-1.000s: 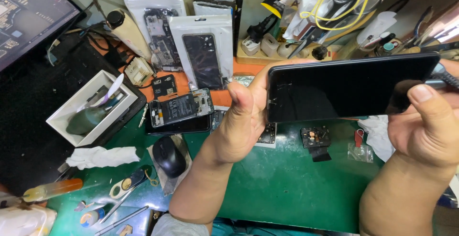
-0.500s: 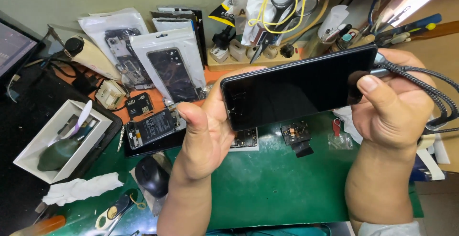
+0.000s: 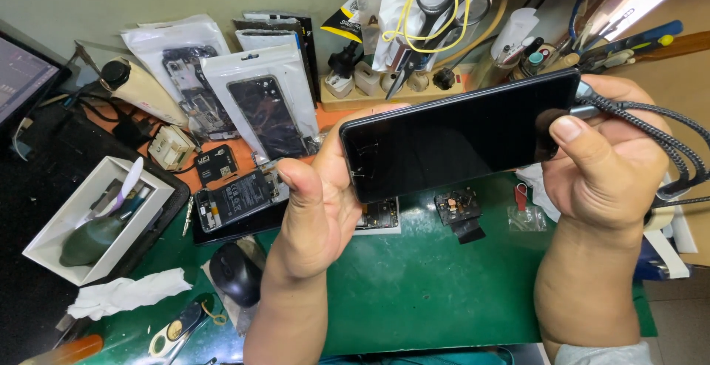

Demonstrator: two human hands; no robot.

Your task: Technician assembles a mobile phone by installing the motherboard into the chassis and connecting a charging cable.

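Observation:
I hold a black smartphone [image 3: 458,136] sideways above the green mat [image 3: 436,291], its dark screen facing me. My left hand [image 3: 314,202] grips its left end, thumb up beside the corner. At the right end, my right hand [image 3: 610,158] clasps the phone, thumb resting on the screen's edge. A grey braided cable [image 3: 651,132] is plugged into that end and loops away right over my right hand.
An opened phone showing its battery [image 3: 237,198] lies on the mat beside bagged phone parts [image 3: 266,106]. Also here: a white box with a blower [image 3: 96,217], a black mouse [image 3: 235,272], white tissue [image 3: 126,295], small components [image 3: 458,210], and tools and scissors [image 3: 436,10] at the back.
The view has shifted and come nearer. Both hands keep hold of the phone, now a little higher and more centred, with the cable still attached.

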